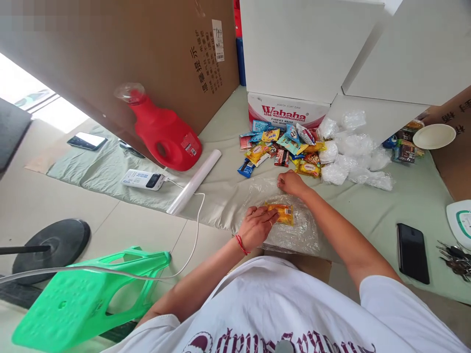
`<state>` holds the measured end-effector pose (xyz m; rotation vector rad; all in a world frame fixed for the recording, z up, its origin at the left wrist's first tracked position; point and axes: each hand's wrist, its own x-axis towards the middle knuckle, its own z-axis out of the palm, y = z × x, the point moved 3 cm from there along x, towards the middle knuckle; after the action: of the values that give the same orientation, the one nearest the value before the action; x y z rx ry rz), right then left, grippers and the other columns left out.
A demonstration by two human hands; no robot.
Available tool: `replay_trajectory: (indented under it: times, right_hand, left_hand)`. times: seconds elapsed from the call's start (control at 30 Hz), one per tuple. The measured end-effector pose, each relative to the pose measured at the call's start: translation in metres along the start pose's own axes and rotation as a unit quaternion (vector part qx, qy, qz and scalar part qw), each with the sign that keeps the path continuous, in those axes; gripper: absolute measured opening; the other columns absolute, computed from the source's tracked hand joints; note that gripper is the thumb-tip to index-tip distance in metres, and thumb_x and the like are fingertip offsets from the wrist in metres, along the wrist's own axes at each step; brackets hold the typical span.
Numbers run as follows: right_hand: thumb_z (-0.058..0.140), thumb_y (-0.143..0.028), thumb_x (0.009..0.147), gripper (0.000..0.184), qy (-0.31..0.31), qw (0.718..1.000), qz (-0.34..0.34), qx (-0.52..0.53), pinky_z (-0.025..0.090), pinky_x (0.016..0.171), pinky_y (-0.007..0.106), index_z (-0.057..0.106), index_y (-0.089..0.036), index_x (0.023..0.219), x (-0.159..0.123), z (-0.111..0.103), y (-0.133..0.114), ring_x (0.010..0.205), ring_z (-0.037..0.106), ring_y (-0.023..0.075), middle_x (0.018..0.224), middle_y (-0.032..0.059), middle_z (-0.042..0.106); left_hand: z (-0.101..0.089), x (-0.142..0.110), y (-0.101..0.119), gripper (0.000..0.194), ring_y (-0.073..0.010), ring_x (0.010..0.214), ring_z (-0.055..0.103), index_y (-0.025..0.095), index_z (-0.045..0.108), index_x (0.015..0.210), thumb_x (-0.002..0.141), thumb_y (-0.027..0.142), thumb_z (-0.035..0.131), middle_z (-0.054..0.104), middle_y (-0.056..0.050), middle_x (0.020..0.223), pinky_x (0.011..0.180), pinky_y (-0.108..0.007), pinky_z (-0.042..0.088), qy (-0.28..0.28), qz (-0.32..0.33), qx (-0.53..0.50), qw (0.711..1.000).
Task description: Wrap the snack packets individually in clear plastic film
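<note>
My left hand (256,226) presses its fingers together on a yellow snack packet (282,214) that lies on a sheet of clear plastic wrap (298,233) spread over the pale green cloth (368,215). My right hand (290,183) rests farther back with its fingers curled on the far edge of the clear wrap. Beyond both hands lies a pile of several coloured snack packets (279,147) and several clear-wrapped bundles (349,157).
A roll of clear film (194,182) lies at left beside a red detergent jug (162,130) and a white power bank (143,179) with cable. A Wahaha carton (283,112) and white boxes stand behind. At right are a black phone (412,252), a bowl (434,136) and spoons (456,260). A green stool (88,294) is near left.
</note>
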<state>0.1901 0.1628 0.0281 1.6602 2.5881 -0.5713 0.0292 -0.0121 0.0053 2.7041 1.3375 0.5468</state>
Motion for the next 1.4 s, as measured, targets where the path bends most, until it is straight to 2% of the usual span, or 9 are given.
replay_trajectory:
  times: [0.23, 0.43, 0.57, 0.67, 0.8, 0.97, 1.17, 1.3, 1.4]
  right_hand:
    - [0.052, -0.017, 0.101, 0.024, -0.002, 0.990, -0.130, 0.049, 0.044, 0.084, 0.025, 0.073, -0.017, 0.112, -0.072, -0.027, -0.027, 0.091, 0.063, 0.0149, 0.102, 0.0045, 0.073]
    - [0.053, -0.008, 0.095, 0.052, -0.032, 0.974, -0.222, 0.025, 0.052, 0.085, 0.030, 0.066, -0.028, 0.140, -0.146, 0.032, -0.040, 0.097, 0.066, 0.0210, 0.105, 0.0077, 0.072]
    - [0.050, -0.003, 0.092, 0.060, -0.024, 0.974, -0.223, -0.011, 0.052, 0.083, 0.030, 0.066, -0.031, 0.143, -0.157, 0.060, -0.038, 0.096, 0.065, 0.0223, 0.099, 0.0071, 0.070]
    - [0.052, -0.002, 0.091, 0.061, -0.016, 0.977, -0.214, -0.016, 0.051, 0.084, 0.031, 0.067, -0.032, 0.142, -0.155, 0.061, -0.040, 0.095, 0.065, 0.0228, 0.098, 0.0067, 0.070]
    - [0.057, -0.006, 0.093, 0.054, 0.007, 0.977, -0.211, 0.002, 0.050, 0.090, 0.033, 0.070, -0.033, 0.138, -0.149, 0.056, -0.041, 0.103, 0.065, 0.0239, 0.110, 0.0085, 0.071]
    - [0.052, -0.002, 0.092, 0.057, -0.009, 0.975, -0.220, 0.024, 0.050, 0.080, 0.028, 0.073, -0.033, 0.134, -0.141, 0.057, -0.030, 0.091, 0.062, 0.0199, 0.096, 0.0059, 0.066]
    - [0.049, -0.010, 0.097, 0.046, 0.040, 0.967, -0.235, 0.089, 0.050, 0.077, 0.029, 0.075, -0.030, 0.130, -0.145, 0.059, -0.020, 0.086, 0.057, 0.0187, 0.095, 0.0066, 0.062]
    - [0.051, -0.014, 0.099, 0.041, 0.040, 0.966, -0.229, 0.109, 0.049, 0.078, 0.030, 0.077, -0.030, 0.126, -0.143, 0.056, -0.026, 0.085, 0.057, 0.0195, 0.092, 0.0058, 0.062]
    - [0.049, -0.015, 0.100, 0.040, 0.033, 0.966, -0.229, 0.113, 0.051, 0.085, 0.033, 0.076, -0.029, 0.126, -0.141, 0.050, -0.029, 0.091, 0.059, 0.0207, 0.097, 0.0065, 0.065]
  left_hand:
    - [0.012, -0.003, 0.002, 0.038, -0.0209, 0.111, 0.070, 0.024, 0.068, 0.136, 0.107, 0.022, 0.044, 0.071, -0.010, 0.139, 0.092, -0.040, 0.048, 0.028, 0.001, -0.039, 0.999]
    - [0.011, -0.026, -0.014, 0.036, -0.0218, 0.099, 0.074, 0.021, 0.075, 0.115, 0.100, 0.014, 0.043, 0.078, -0.011, 0.122, 0.087, -0.041, 0.059, 0.114, -0.003, -0.173, 0.978]
    - [-0.014, -0.046, -0.033, 0.035, -0.0179, 0.092, 0.073, 0.020, 0.073, 0.102, 0.099, 0.013, 0.038, 0.077, -0.009, 0.103, 0.082, -0.036, 0.061, 0.188, -0.155, -0.240, 0.940]
    - [-0.040, -0.036, -0.037, 0.030, -0.0233, 0.113, 0.068, 0.021, 0.068, 0.118, 0.102, 0.028, 0.044, 0.071, -0.012, 0.120, 0.096, -0.042, 0.058, 0.209, -0.234, -0.218, 0.924]
    - [-0.049, 0.000, -0.023, 0.044, -0.0322, 0.135, 0.054, 0.022, 0.063, 0.137, 0.097, 0.042, 0.058, 0.065, -0.015, 0.136, 0.115, -0.052, 0.042, 0.082, -0.071, -0.129, 0.986]
    - [-0.026, -0.018, -0.046, 0.036, -0.0208, 0.097, 0.068, 0.023, 0.076, 0.099, 0.098, 0.010, 0.043, 0.076, -0.006, 0.099, 0.090, -0.037, 0.052, -0.065, 0.041, -0.099, 0.992]
    - [-0.049, -0.071, -0.074, 0.032, -0.0197, 0.088, 0.065, 0.023, 0.074, 0.085, 0.082, 0.004, 0.048, 0.077, -0.006, 0.096, 0.082, -0.036, 0.057, -0.015, -0.026, -0.144, 0.989]
    - [-0.072, -0.049, -0.040, 0.033, -0.0209, 0.094, 0.066, 0.024, 0.074, 0.097, 0.090, 0.008, 0.046, 0.077, -0.007, 0.104, 0.086, -0.042, 0.059, 0.082, -0.030, -0.202, 0.976]
    - [-0.056, -0.015, -0.009, 0.039, -0.0211, 0.119, 0.065, 0.025, 0.073, 0.121, 0.100, 0.013, 0.042, 0.074, -0.010, 0.127, 0.102, -0.042, 0.057, 0.022, 0.051, -0.214, 0.975]
